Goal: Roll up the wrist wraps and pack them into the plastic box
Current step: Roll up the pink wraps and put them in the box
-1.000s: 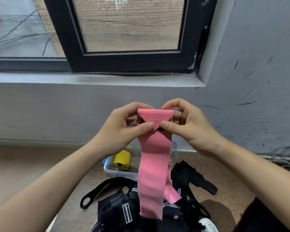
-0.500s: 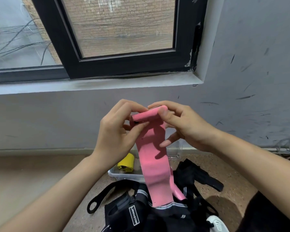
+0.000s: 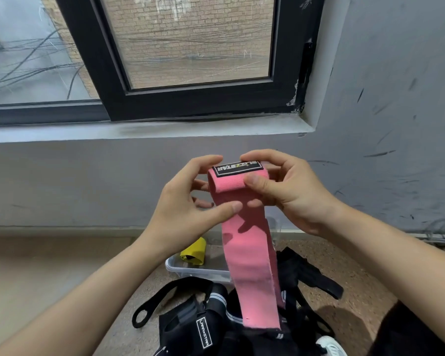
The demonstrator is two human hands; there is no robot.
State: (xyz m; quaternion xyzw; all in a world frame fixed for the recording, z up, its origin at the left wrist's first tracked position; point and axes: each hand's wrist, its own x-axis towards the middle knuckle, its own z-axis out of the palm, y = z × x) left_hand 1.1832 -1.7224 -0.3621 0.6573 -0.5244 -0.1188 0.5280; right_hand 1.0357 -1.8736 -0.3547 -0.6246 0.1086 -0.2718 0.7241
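Pink wrist wrap [image 3: 244,242]: held up in the air in front of the grey wall [image 3: 88,181]. Its top end is rolled into a short coil, and a black brand patch [image 3: 238,167] faces up on the coil. The rest hangs down as a flat strip, and its lower end reaches the black wraps below.
Right hand [image 3: 285,191]: grips the coil's right end. The thumb presses its front, the index finger curls over the top by the patch, and the other fingers are tucked behind the strip.
Left hand [image 3: 188,204]: the thumb tip presses the strip's front just under the coil, against fingers curled behind. The index finger arches near the patch's left end; whether it touches cannot be told.
Plastic box [image 3: 190,271]: clear and without a lid, on the floor below the hands near the foot of the wall, partly hidden behind the strip.
Yellow wrist wrap [image 3: 194,251]: rolled, inside the box at its left end.
Black wrist wraps [image 3: 216,325]: a loose heap on the floor against the box's near edge, with one loop trailing out to the left.
Floor [image 3: 344,291]: bare speckled surface shows to the right of the heap and to the left of the box.
Window sill [image 3: 139,129]: above the hands and well apart from them.
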